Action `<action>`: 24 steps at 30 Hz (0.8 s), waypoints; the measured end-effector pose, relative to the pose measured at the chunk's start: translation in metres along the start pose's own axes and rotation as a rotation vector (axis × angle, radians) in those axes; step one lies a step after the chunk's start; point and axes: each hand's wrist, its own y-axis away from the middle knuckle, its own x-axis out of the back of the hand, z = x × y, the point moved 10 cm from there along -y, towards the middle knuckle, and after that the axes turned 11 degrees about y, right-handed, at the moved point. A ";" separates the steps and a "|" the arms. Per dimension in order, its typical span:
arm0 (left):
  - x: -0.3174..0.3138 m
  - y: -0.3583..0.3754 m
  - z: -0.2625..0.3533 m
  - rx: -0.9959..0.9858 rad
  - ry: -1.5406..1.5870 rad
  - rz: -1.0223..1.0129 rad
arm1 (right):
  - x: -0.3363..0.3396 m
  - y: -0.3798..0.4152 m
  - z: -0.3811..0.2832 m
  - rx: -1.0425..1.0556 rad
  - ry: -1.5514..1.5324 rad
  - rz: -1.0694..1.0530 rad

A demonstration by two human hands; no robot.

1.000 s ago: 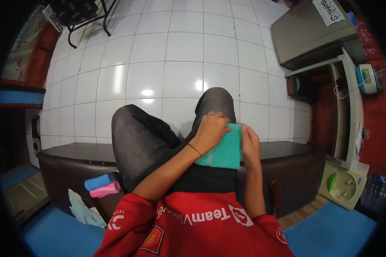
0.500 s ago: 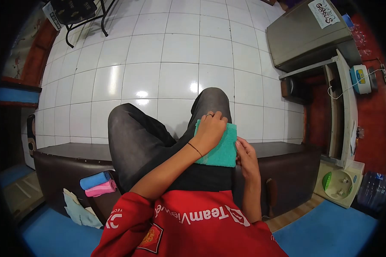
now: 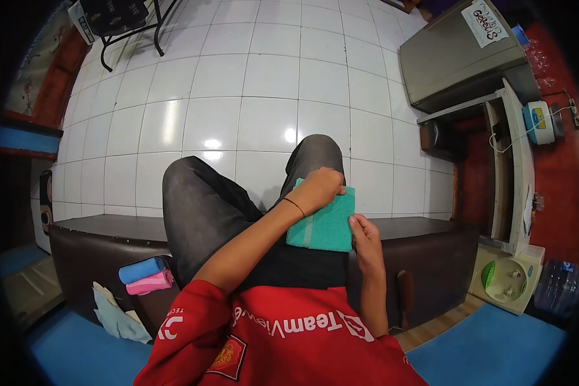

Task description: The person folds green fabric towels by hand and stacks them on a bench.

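Observation:
A folded green towel (image 3: 321, 225) rests on my right thigh, squared off with a pale stripe near its left side. My left hand (image 3: 320, 190), a dark band at its wrist, lies over the towel's far edge with the fingers curled and gripping it; the thumb shows near the far right corner. At the right edge, my right hand (image 3: 365, 235) pinches the towel between thumb and fingers. To my left, a blue rolled cloth (image 3: 141, 271) and a pink rolled cloth (image 3: 150, 282) lie together on the dark seat.
I sit on a dark brown padded bench (image 3: 424, 270). A pale blue cloth (image 3: 119, 316) lies at its left rear. White floor tiles (image 3: 270, 77) stretch ahead. A grey cabinet (image 3: 463, 58) stands at right, near a rice cooker (image 3: 539, 122) and a water jug (image 3: 560, 286).
My left hand has curled its fingers at the towel's far edge, uncovering more of the towel and its stripe. My right hand has shifted slightly down along the right edge.

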 end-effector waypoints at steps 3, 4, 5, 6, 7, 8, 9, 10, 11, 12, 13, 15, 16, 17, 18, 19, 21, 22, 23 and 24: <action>-0.002 0.000 0.001 -0.063 -0.088 0.056 | 0.001 0.004 0.003 -0.006 0.022 -0.018; -0.001 -0.001 0.000 -0.048 -0.053 0.055 | 0.000 0.005 0.003 -0.003 0.024 -0.030; 0.001 -0.001 -0.002 -0.032 -0.020 0.055 | -0.001 0.006 0.003 -0.004 0.022 -0.031; 0.002 -0.001 -0.001 -0.031 -0.021 0.055 | -0.002 0.006 0.001 -0.003 0.022 -0.036; 0.003 -0.001 -0.004 0.017 0.025 0.048 | -0.003 0.006 -0.002 -0.001 0.022 -0.042; 0.004 -0.001 -0.008 0.065 0.071 0.041 | -0.004 0.007 -0.004 0.000 0.021 -0.042; 0.004 -0.002 -0.008 0.064 0.069 0.040 | -0.004 0.008 -0.006 0.002 0.020 -0.049; 0.004 -0.002 -0.009 0.067 0.067 0.041 | -0.005 0.008 -0.006 0.004 0.020 -0.055; 0.005 -0.003 -0.009 0.070 0.066 0.043 | -0.004 0.008 -0.006 0.005 0.020 -0.055; 0.006 -0.003 -0.008 0.069 0.065 0.044 | -0.003 0.008 -0.001 -0.020 0.013 -0.063; 0.005 -0.003 -0.007 0.076 0.064 0.027 | -0.003 0.008 0.003 -0.047 0.007 -0.071; 0.007 -0.002 -0.005 0.083 0.063 0.010 | -0.001 0.009 0.004 -0.038 0.002 -0.080; 0.006 -0.002 -0.004 0.095 0.055 -0.023 | -0.002 0.009 0.004 -0.031 -0.002 -0.089; 0.005 -0.001 -0.003 0.107 0.047 -0.056 | -0.002 0.010 0.005 -0.030 -0.004 -0.089; 0.006 0.000 -0.001 0.107 0.046 -0.056 | -0.003 0.010 0.006 -0.031 -0.012 -0.087; 0.007 0.001 0.001 0.106 0.043 -0.051 | -0.003 0.009 0.006 -0.032 -0.020 -0.086; 0.010 0.001 0.001 0.104 0.039 -0.044 | -0.004 0.009 0.006 -0.028 -0.015 -0.077; 0.008 -0.001 0.000 0.103 0.031 -0.066 | -0.004 0.009 0.005 -0.027 -0.011 -0.066; 0.006 -0.003 0.000 0.100 0.023 -0.088 | -0.005 0.009 0.004 -0.025 -0.011 -0.067; 0.009 -0.004 0.001 0.098 0.022 -0.086 | -0.006 0.009 0.002 -0.014 -0.008 -0.078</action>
